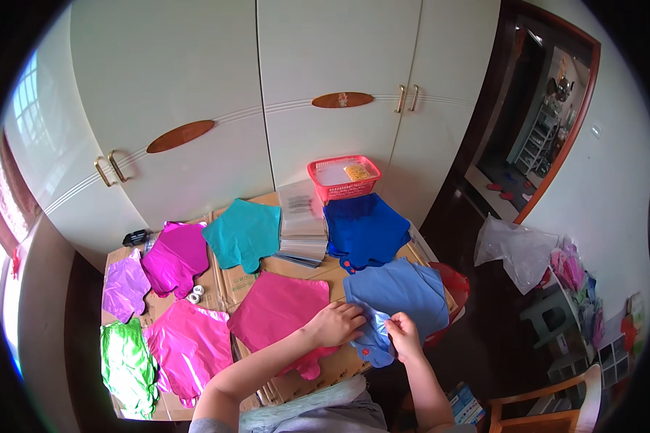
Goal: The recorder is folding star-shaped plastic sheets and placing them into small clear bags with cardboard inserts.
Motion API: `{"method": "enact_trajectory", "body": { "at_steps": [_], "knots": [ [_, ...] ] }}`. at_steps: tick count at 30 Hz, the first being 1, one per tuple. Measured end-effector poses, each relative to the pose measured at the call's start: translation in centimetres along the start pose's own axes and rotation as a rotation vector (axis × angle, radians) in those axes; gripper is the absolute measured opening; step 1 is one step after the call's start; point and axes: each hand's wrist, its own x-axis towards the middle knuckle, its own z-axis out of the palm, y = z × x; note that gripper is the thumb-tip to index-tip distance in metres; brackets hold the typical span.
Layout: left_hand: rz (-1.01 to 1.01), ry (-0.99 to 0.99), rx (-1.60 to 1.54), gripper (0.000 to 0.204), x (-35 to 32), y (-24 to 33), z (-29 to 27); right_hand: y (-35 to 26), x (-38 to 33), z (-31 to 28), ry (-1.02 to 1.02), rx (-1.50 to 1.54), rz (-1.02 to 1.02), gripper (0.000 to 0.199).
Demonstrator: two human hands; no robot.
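Left hand (337,322) rests on lower edge of light-blue foil stack (401,292), fingers (355,314) curled. Right hand (403,335) pinches stack's narrow end. Hot-pink foil stack (278,307) just beside left hand. Tabletop (296,268), covered with flattened cardboard, carries dark-blue (363,229), teal (243,232), magenta (175,256), lilac (125,286), green (126,364) stacks. Clear bag pile (302,220) between teal and dark-blue stacks. Red basket (343,177) at far edge, against white cabinet doors (217,86).
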Motion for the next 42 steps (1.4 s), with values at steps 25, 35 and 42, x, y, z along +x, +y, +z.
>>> {"method": "enact_trajectory", "body": {
  "at_steps": [25, 35, 42],
  "knots": [
    [-0.107, -0.212, 0.148, 0.087, 2.4, -0.1, -1.1, -17.1, 15.8, -3.9, 0.713, -0.917, -1.164, 0.013],
    [-0.119, -0.204, 0.062, 0.071, 2.2, 0.1, -1.4, -5.2, 21.7, 8.6, -0.11, -1.355, -1.166, 0.011],
    [-0.133, -0.159, 0.021, 0.066, 1.6, -0.1, -0.5, -3.5, 21.7, 10.4, -0.084, -1.257, -0.856, 0.019]
  ]
}}
